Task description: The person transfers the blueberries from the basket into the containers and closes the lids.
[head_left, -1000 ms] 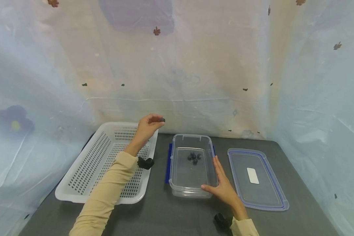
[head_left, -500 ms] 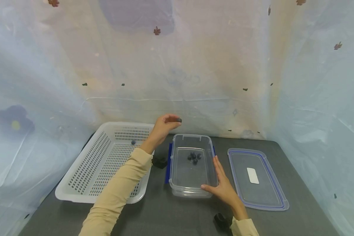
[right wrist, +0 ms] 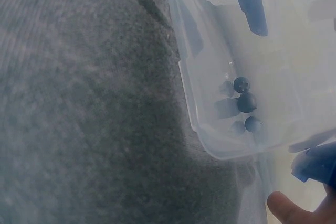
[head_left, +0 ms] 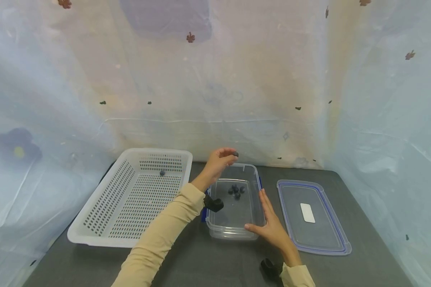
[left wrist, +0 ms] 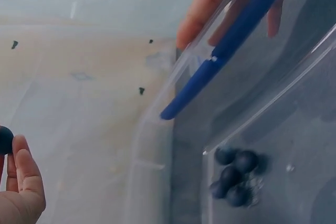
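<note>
Your left hand [head_left: 218, 159] is raised over the far left corner of the clear container [head_left: 252, 175], fingertips pinching one dark blueberry [head_left: 235, 154]; the left wrist view shows that berry at the fingertip [left wrist: 4, 140], held above the container rim, not yet inside. Sleeve is tan, with a black wrist device just over the container's left wall.

Your right hand [head_left: 269, 225] lies flat against the container's near right corner, fingers straight along the right wall, thumb at the front edge. It grips nothing, only braces.

Inside the container: a small cluster of blueberries [head_left: 236, 191] touching one another on the floor toward the far end, also seen in the wrist views [left wrist: 233, 177] [right wrist: 242, 103]. Blue latches show on the container's sides.

Left of it, close by, a white perforated basket [head_left: 93, 235] with one lone blueberry [head_left: 162, 173] near its far wall. Right of the container, the blue-rimmed lid [head_left: 330, 247] lies flat on the grey tabletop [head_left: 208, 263], apart from the container
</note>
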The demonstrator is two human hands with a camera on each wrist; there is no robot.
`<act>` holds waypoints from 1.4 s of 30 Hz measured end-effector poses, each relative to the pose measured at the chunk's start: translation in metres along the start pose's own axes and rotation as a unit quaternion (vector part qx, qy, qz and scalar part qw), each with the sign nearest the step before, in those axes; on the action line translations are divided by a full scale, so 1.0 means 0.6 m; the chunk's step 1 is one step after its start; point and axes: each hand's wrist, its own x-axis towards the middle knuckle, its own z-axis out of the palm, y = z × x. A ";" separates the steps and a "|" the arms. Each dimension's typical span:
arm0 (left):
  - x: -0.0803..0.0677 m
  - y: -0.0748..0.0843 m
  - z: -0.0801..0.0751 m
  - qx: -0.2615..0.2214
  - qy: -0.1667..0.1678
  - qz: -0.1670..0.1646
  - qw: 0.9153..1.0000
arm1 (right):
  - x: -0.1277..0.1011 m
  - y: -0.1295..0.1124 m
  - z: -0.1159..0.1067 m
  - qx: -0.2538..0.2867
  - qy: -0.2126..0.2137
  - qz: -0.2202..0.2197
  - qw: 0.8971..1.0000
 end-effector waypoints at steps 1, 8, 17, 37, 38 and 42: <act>0.001 -0.005 0.003 -0.005 0.003 -0.003 1.000 | 0.000 0.000 0.000 0.001 -0.001 0.001 1.000; 0.006 -0.042 0.016 -0.001 0.023 -0.023 0.999 | 0.001 0.002 0.000 -0.001 -0.002 0.000 1.000; 0.011 -0.077 0.022 0.006 0.046 -0.061 0.997 | 0.000 0.004 0.004 -0.002 0.003 -0.011 1.000; 0.023 -0.125 0.036 0.276 0.082 -0.074 0.955 | 0.000 0.004 0.002 0.000 0.004 -0.016 1.000; 0.023 -0.127 0.038 0.292 0.081 -0.066 0.951 | 0.001 0.004 0.002 -0.001 0.004 -0.016 1.000; 0.020 -0.134 0.042 0.343 0.075 -0.036 0.936 | 0.001 0.005 0.002 -0.006 0.006 -0.019 1.000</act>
